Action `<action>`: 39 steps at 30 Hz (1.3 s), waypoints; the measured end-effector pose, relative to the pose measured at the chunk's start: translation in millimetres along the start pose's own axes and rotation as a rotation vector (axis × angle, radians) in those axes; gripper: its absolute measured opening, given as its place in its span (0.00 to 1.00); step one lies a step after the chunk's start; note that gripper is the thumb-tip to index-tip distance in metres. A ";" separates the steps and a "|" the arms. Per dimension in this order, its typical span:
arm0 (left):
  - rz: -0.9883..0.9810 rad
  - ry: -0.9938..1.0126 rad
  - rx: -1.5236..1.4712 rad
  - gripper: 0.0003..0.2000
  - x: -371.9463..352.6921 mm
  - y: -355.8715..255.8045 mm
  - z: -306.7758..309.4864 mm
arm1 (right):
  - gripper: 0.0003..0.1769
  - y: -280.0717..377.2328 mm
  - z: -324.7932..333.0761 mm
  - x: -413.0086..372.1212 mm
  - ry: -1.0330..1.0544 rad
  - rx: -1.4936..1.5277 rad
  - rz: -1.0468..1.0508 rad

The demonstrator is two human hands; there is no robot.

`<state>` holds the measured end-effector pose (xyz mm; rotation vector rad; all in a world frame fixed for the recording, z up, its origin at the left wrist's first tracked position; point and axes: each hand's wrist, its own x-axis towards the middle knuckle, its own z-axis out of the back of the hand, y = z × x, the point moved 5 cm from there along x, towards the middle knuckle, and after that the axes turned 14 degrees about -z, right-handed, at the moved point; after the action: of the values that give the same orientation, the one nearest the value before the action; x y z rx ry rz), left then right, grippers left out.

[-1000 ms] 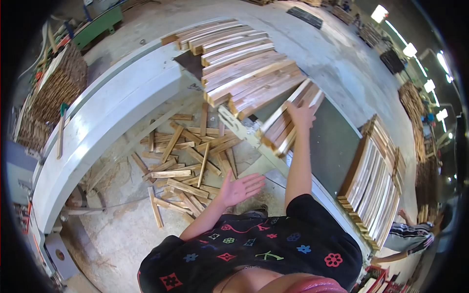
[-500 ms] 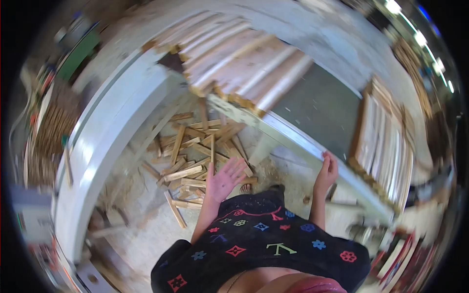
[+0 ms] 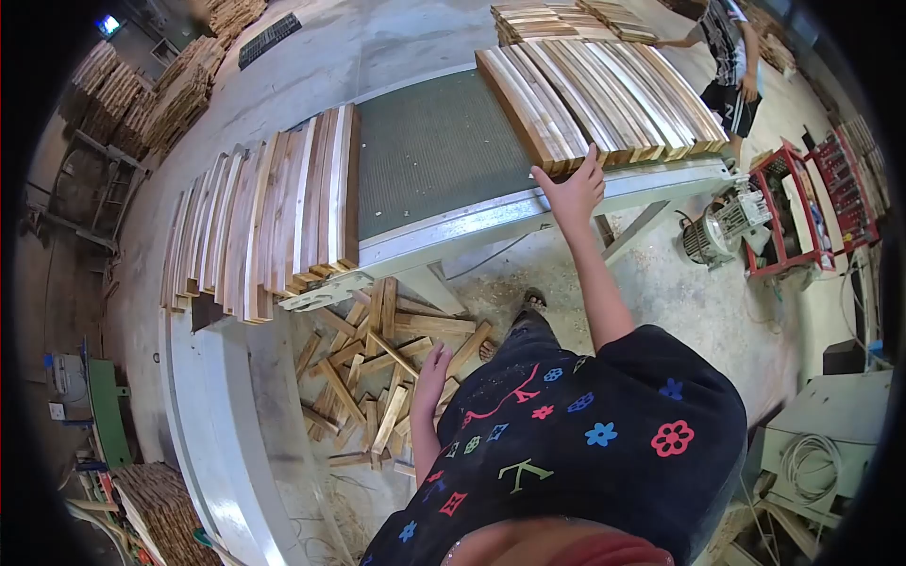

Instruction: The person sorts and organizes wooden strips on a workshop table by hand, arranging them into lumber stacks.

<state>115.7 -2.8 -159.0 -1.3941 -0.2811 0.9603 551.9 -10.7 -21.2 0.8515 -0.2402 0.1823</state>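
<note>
My right hand (image 3: 572,193) reaches to the near edge of the right-hand row of wooden boards (image 3: 604,99), fingers spread, beside the corner of that row. Low in front of my body, my left hand (image 3: 432,373) hangs empty above the scattered wood offcuts on the floor (image 3: 373,377), its fingers stretched out. A second row of boards (image 3: 274,208) lies at the left end of the conveyor table. Between the two rows the dark green belt (image 3: 439,151) shows.
Another person (image 3: 731,57) stands beyond the table at the upper right. A motor (image 3: 713,231) and a red rack (image 3: 802,212) stand on the right. A pale curved metal frame (image 3: 222,424) runs down the left. Stacked wood (image 3: 156,514) sits lower left.
My view has turned to the right. My right hand has moved to the right-hand boards and spread its fingers. My left hand has turned, its palm no longer facing up.
</note>
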 end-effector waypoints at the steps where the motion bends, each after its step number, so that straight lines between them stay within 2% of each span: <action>1: 0.007 0.012 0.047 0.37 -3.4 1.9 -0.5 | 0.67 4.4 0.7 -0.8 0.020 -0.011 -0.004; 3: 0.012 0.026 0.142 0.38 -9.3 1.6 1.1 | 0.67 16.4 8.9 -2.1 0.056 -0.021 -0.006; 4: 0.010 0.046 0.288 0.40 -10.3 10.2 3.2 | 0.65 22.1 11.5 -6.2 0.135 -0.082 0.040; 7: 0.128 0.172 0.584 0.42 -14.1 25.9 5.7 | 0.63 30.6 7.7 -7.5 0.258 -0.160 0.089; 11: 0.081 0.079 0.379 0.45 -26.7 30.7 10.7 | 0.60 50.9 -5.3 32.6 0.255 -0.230 0.188; 12: 0.053 0.043 0.372 0.46 -30.2 29.2 13.1 | 0.64 61.5 -14.1 44.4 0.414 -0.198 0.107; 16: 0.087 0.028 0.489 0.46 -47.0 22.0 20.7 | 0.70 98.2 -64.0 66.0 0.458 -0.440 0.054; 18: 0.116 0.021 0.439 0.45 -60.3 -1.4 21.0 | 0.69 109.6 -75.9 75.2 0.466 -0.479 0.009; 19: 0.135 0.023 0.415 0.45 -67.1 -12.8 21.6 | 0.68 111.1 -76.4 73.4 0.472 -0.504 -0.019; 22: 0.007 -0.021 0.309 0.43 -72.9 -35.7 22.9 | 0.64 107.8 -65.5 61.5 0.421 -0.435 0.050; 25: -0.095 0.032 0.314 0.43 -62.6 -80.4 11.2 | 0.60 100.1 -39.0 31.5 0.430 -0.364 0.117; 26: -0.122 0.109 0.428 0.41 -50.3 -86.3 3.9 | 0.59 95.9 -23.4 12.3 0.461 -0.341 0.140; 29: -0.173 0.287 0.101 0.41 -10.0 -134.9 -34.3 | 0.62 66.5 20.6 -47.5 0.493 -0.321 0.291; 31: -0.078 0.264 -0.500 0.40 38.6 -99.0 -75.8 | 0.65 60.4 55.7 -81.4 0.572 -0.305 0.345; 32: -0.131 0.634 -1.102 0.41 68.4 -92.0 -110.0 | 0.67 53.8 67.8 -97.5 0.595 -0.292 0.370; 34: -0.022 0.608 -1.541 0.42 79.6 -108.2 -137.9 | 0.70 41.7 90.0 -122.9 0.659 -0.229 0.399; 35: 0.132 0.271 -1.310 0.43 71.6 -121.3 -139.3 | 0.69 30.0 92.0 -127.2 0.719 -0.146 0.381; 37: 0.060 0.377 -1.429 0.43 71.7 -113.9 -142.7 | 0.68 16.4 87.2 -123.0 0.804 0.043 0.361; 38: 0.020 0.428 -1.484 0.44 68.9 -109.2 -141.6 | 0.59 8.2 81.7 -117.8 0.846 0.098 0.336; 39: 0.012 0.388 -1.462 0.44 64.8 -104.5 -140.5 | 0.55 -2.6 68.5 -114.5 0.970 0.181 0.186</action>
<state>293.2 -43.3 -117.3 -2.8464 -0.7519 0.3612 433.6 -71.7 -11.8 0.8309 0.6164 0.7699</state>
